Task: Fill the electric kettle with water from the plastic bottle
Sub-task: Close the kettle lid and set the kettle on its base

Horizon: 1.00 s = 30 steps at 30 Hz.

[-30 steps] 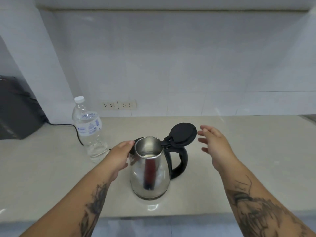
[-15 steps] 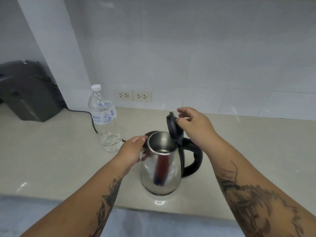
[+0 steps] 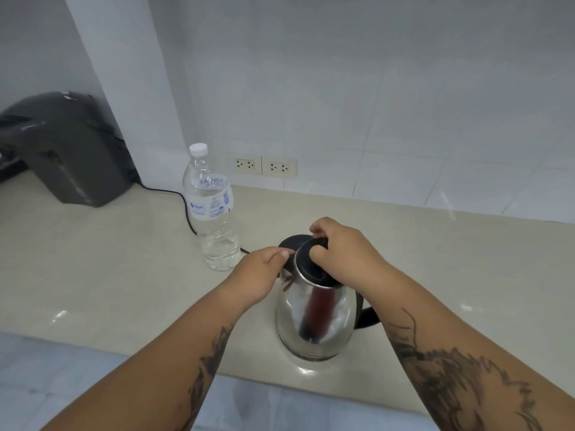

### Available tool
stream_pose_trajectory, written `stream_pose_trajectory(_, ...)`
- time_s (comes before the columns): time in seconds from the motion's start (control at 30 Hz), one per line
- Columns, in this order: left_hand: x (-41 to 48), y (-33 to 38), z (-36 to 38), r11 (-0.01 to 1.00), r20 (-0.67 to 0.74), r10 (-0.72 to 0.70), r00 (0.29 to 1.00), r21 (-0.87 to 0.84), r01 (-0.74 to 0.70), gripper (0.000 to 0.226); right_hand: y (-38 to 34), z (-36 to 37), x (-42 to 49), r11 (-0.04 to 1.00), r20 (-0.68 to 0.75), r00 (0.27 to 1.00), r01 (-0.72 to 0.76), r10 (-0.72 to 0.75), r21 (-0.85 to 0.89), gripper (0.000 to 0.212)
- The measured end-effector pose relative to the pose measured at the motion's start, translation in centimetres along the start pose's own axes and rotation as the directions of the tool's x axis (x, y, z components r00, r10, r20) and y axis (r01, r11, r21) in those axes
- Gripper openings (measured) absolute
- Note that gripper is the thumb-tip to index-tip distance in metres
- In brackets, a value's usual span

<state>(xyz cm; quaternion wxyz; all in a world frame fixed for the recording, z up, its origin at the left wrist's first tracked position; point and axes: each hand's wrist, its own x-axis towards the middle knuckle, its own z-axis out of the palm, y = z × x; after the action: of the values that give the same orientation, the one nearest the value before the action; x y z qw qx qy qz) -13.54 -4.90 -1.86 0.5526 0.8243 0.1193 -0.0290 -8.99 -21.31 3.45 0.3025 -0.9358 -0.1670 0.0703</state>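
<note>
A shiny steel electric kettle (image 3: 314, 318) with a black handle stands on the beige counter (image 3: 93, 259) near its front edge. Its black lid (image 3: 306, 264) lies down over the mouth. My right hand (image 3: 342, 250) rests on top of the lid, fingers curled on it. My left hand (image 3: 261, 272) grips the kettle's upper left side by the spout. A clear plastic water bottle (image 3: 213, 209) with a white cap and a blue-and-white label stands upright to the left of the kettle, capped, with water in its lower part.
A black appliance (image 3: 62, 150) sits at the back left, with a black cord (image 3: 183, 206) running along the counter behind the bottle. Two wall sockets (image 3: 263, 165) are on the tiled wall. The counter's front edge runs just below the kettle.
The lid stood open a second ago; my right hand took hold of it and swung it down onto the kettle's mouth. My left hand stayed on the kettle's side.
</note>
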Motion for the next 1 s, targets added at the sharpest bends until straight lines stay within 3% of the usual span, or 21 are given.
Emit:
stream_pose_trajectory(0.1,-0.1,-0.3,0.2,1.0,-0.019,0.007,1.0,-0.006,-0.007,0.033,0.4,-0.5,0.0,0.998,0.007,1.0,-0.017,0.017,0.064,0.047)
stream_pose_trajectory(0.17,-0.4,-0.6,0.6,0.998,-0.045,-0.011,0.999,-0.065,0.008,0.032,1.3,-1.7,-0.3,0.979,-0.032,0.999,-0.008,0.015,0.202,0.05)
stream_pose_trajectory(0.23,-0.8,-0.9,1.0,0.985,-0.053,-0.051,0.997,-0.166,0.041,0.038,2.8,-3.0,-1.2,0.936,-0.125,0.991,-0.001,0.048,0.353,0.038)
stream_pose_trajectory(0.3,-1.1,-1.4,1.6,0.962,-0.021,-0.103,0.995,-0.255,0.094,0.042,5.3,-3.2,-2.3,0.879,-0.209,0.966,-0.038,0.155,0.475,0.028)
stream_pose_trajectory(0.37,-1.3,-1.6,2.5,0.924,0.034,-0.15,0.988,-0.351,0.153,0.042,7.9,-2.0,-3.5,0.814,-0.206,0.933,-0.134,0.296,0.565,0.039)
stream_pose_trajectory(0.47,-1.0,-1.4,3.7,0.884,0.055,-0.179,0.982,-0.428,0.185,0.044,9.8,0.8,-4.4,0.739,-0.153,0.893,-0.243,0.423,0.629,0.058)
stream_pose_trajectory(0.63,-0.4,-1.1,4.3,0.87,0.0,-0.173,0.985,-0.469,0.153,0.053,9.7,2.5,-4.3,0.753,-0.284,0.876,-0.125,0.389,0.647,0.066)
stream_pose_trajectory(0.83,1.6,-0.7,2.6,0.856,0.025,-0.162,0.986,-0.494,0.154,0.056,8.4,1.3,-2.0,0.749,-0.332,0.852,-0.101,0.405,0.655,0.071)
stream_pose_trajectory(1.0,5.5,1.8,0.1,0.896,-0.022,-0.061,0.998,-0.441,0.045,0.054,6.9,-0.9,2.3,0.669,-0.344,0.827,-0.052,0.446,0.741,0.072)
